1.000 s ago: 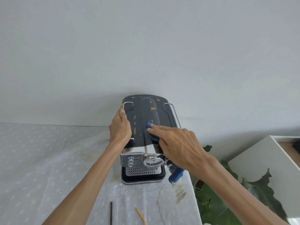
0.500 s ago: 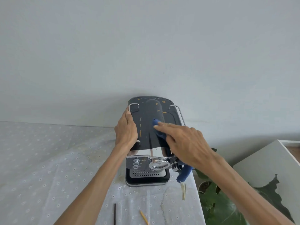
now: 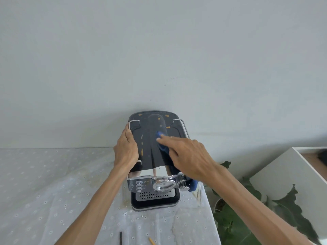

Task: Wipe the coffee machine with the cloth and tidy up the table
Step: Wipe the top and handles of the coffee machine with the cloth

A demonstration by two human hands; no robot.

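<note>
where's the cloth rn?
Head view, right of centre: the blue cloth lies on the coffee machine's dark top, pressed under the right hand, with its tail hanging down the machine's right side. The left hand grips the left edge.

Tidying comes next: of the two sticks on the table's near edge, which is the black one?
The left stick, dark and upright in view; the right stick is yellowish and slanted.

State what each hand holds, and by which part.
Left hand grips the coffee machine by its top left edge. Right hand presses the blue cloth under straight fingers.
</note>
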